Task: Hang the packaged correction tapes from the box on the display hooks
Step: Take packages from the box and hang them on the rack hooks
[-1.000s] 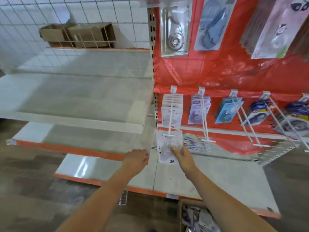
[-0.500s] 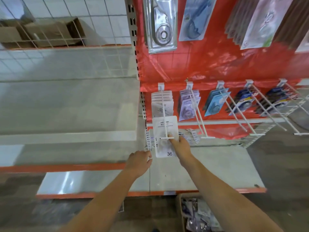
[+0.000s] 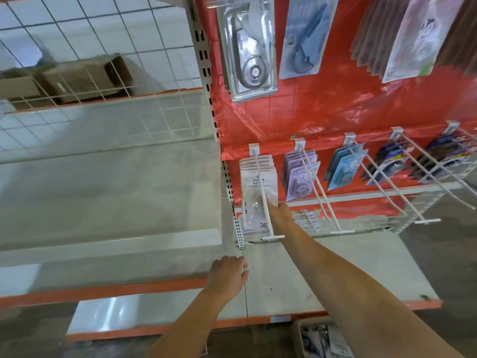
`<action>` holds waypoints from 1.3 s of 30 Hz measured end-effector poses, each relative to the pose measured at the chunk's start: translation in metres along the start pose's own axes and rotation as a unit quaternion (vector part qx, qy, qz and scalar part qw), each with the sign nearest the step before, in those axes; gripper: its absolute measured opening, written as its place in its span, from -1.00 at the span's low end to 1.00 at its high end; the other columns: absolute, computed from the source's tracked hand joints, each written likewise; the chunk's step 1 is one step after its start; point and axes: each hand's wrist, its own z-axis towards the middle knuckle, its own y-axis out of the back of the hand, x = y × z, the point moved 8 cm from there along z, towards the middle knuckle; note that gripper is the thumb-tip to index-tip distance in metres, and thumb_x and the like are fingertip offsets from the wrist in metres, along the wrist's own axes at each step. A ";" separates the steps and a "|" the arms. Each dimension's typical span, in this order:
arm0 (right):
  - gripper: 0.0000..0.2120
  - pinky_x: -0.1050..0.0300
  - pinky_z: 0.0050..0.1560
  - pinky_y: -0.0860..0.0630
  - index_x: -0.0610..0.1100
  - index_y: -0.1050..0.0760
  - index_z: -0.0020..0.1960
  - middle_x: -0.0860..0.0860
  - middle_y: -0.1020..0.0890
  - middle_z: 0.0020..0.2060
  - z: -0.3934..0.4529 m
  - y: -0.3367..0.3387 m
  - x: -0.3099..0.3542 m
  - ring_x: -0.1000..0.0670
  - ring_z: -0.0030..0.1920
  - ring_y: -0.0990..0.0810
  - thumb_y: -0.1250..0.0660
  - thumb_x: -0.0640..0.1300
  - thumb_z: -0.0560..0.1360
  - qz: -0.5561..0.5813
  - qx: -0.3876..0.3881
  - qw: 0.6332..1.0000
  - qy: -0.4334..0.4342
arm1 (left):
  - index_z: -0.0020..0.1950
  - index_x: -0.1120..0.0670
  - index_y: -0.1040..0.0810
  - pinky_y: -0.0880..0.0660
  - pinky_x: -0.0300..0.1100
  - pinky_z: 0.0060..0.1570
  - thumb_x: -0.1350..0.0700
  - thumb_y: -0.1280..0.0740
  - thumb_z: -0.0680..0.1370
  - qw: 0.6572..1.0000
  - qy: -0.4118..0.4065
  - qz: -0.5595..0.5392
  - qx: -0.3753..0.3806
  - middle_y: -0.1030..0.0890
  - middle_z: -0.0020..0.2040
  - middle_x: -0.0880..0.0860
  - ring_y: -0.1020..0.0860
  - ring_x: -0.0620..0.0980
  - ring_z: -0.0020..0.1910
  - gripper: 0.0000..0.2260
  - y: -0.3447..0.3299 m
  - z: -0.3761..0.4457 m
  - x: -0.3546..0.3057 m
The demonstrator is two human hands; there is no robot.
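Hanging: right hand [image 3: 280,215] pinches the clear correction tape package [image 3: 255,200], marked 36, threaded on the leftmost white display hook [image 3: 264,202] just in front of matching packs.
Right grip: fingers on the package's right edge; exact finger pose cannot be told.
Left hand [image 3: 227,276]: loosely curled, holding nothing, hovering over the grey shelf [image 3: 348,267].
Box [image 3: 320,339]: cardboard, on the floor below the shelf edge, more packages inside.
Backing: red panel [image 3: 322,107] with other hooks carrying purple and blue packs.

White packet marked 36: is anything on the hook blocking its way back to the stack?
Nothing visible. The white packet is already threaded on the leftmost hook, held by the right hand; only bare rod runs back to the hung stack.
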 end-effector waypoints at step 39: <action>-0.70 0.06 0.20 -0.45 -0.26 -0.46 0.26 -0.21 -0.54 0.20 -0.018 0.423 -0.361 -0.17 0.23 -0.51 -0.17 -0.21 0.57 -0.545 0.165 0.812 -0.132 | 0.30 0.07 -0.47 -0.47 0.01 0.16 -0.03 -0.19 0.60 0.979 0.064 -0.043 0.190 -0.55 0.24 0.11 -0.49 0.12 0.22 -0.67 -0.315 0.029 -0.280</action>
